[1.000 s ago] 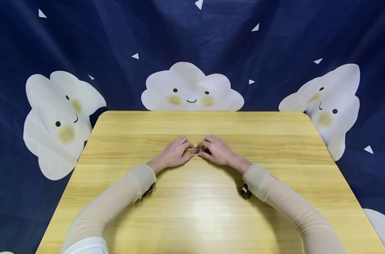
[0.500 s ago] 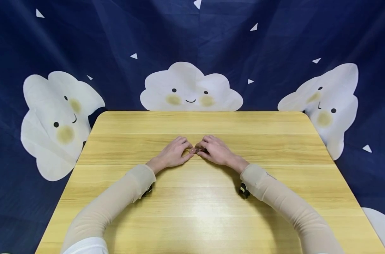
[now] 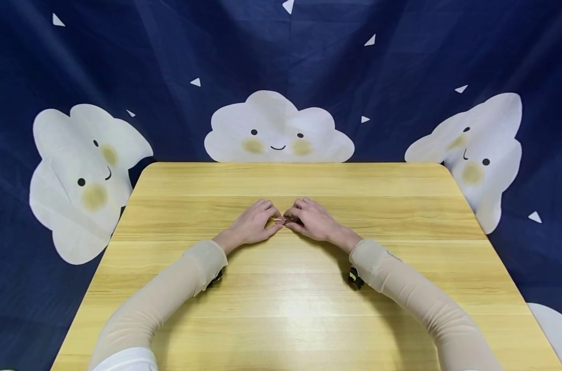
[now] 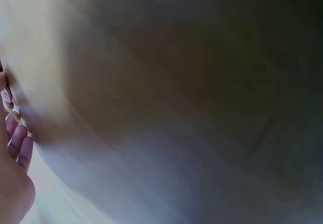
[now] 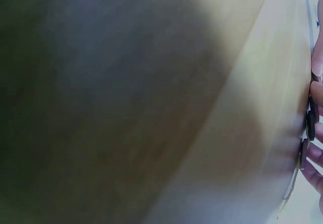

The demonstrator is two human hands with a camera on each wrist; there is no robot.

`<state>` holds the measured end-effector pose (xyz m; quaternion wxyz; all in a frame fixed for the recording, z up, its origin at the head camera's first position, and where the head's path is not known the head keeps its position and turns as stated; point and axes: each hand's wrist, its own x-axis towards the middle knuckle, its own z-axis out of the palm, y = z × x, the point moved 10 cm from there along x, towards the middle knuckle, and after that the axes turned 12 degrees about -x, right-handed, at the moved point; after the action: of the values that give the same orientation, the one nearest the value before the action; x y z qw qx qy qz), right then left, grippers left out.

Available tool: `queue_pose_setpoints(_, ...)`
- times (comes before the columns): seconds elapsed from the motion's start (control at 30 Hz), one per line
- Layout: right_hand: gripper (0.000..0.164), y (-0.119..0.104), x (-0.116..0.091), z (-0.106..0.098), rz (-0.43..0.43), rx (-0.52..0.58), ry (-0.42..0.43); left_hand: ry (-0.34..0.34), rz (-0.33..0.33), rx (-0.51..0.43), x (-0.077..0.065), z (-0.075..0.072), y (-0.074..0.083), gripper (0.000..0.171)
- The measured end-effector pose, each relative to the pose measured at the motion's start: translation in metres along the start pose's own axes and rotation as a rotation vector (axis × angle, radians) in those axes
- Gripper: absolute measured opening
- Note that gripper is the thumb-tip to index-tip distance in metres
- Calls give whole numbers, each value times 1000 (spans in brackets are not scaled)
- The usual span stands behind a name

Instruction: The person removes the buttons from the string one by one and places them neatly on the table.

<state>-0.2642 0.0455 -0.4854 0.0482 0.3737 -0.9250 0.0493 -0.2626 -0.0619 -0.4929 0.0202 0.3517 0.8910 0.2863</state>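
A small dark brown piece (image 3: 288, 220), apparently made of several flat, rounded parts, spans the short gap between the two hands. The left hand (image 3: 257, 221) pinches its left end between thumb and fingers, where a thin pale yellowish strand shows. From the other side the right hand (image 3: 315, 220) grips it, and the fingers hide most of that end. Dark flat parts (image 5: 311, 125) appear along the right wrist view's edge, by the right fingertips. In the left wrist view only the left hand's edge (image 4: 17, 183) shows. Exactly what the piece is, I cannot tell.
Both hands are low over a light wood-grain table (image 3: 281, 288). Its rounded far edge meets a dark blue curtain (image 3: 281, 46) printed with clouds and triangles. Beige sleeves cover the forearms, and a small black device (image 3: 355, 278) sits under the right wrist.
The right hand has shifted slightly left, toward the left hand, so less of the brown piece shows between them. The left hand keeps its place.
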Motion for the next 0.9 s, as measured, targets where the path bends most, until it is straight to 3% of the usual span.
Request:
queue_pose_setpoints(0.57,30,-2,0,0,-16,-10,3,10,33,0,-2,-3,1,23)
queue_pose_setpoints(0.9,29,-2,0,-2,-6,-6,4,-6,8,-9,-6,-9,-4,22)
